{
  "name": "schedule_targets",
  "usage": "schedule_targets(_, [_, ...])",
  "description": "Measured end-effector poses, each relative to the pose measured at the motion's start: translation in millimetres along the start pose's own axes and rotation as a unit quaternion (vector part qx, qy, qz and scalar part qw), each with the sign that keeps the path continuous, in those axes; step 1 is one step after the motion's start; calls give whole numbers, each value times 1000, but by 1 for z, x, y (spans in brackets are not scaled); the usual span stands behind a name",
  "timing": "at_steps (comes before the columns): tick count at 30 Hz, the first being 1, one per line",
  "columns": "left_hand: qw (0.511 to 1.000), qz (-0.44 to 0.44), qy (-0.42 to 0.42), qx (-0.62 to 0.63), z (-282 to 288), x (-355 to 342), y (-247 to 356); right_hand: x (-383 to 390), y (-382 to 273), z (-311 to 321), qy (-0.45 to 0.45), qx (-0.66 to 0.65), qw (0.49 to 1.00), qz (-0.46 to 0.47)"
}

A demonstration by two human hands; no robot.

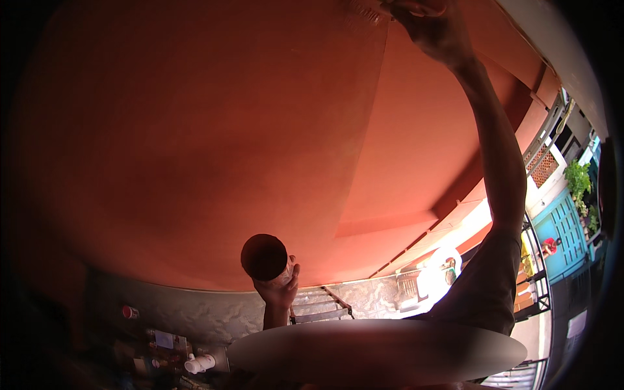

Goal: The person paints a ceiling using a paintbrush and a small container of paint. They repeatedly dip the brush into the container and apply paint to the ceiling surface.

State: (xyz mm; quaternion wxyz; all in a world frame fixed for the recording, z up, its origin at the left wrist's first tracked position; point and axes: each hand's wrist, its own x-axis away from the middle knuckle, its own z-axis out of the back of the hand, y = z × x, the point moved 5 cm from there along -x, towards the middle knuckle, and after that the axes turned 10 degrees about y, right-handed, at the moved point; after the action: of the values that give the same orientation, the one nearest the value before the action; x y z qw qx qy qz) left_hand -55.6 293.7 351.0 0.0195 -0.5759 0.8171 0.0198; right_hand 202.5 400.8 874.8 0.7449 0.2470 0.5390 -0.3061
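My right arm stretches up to the top edge, where my right hand (434, 32) is closed on a paintbrush (369, 12). The bristles are against or very near the orange-red wall (247, 130); contact cannot be made out, as the upper frame edge cuts brush and hand off. Lower down, left of centre, my left hand (281, 290) is wrapped round a round container (264, 257). Its dark mouth faces me, and whatever is inside is lost in shadow. The container appears apart from the wall.
A ladder (322, 305) stands low at centre. Beneath on the left are a red-and-white tub (130, 312), a white jug (199, 363) and clutter in shadow. Off right lie a black railing (539, 286), a turquoise gate (562, 227) and a person in red (550, 246). A blurred oval covers the bottom.
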Motion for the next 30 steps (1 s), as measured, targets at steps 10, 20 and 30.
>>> schedule_targets(10, [998, 53, 35, 25, -7, -13, -30, 169, -35, -49, -133, 114, 945, 275])
schedule_targets(20, [997, 68, -3, -21, -10, -12, -36, 101, 26, -17, -159, -90, 980, -80])
schedule_targets(30, [999, 48, -5, -18, -11, -4, -50, 95, -17, -3, -5, 122, 946, 299])
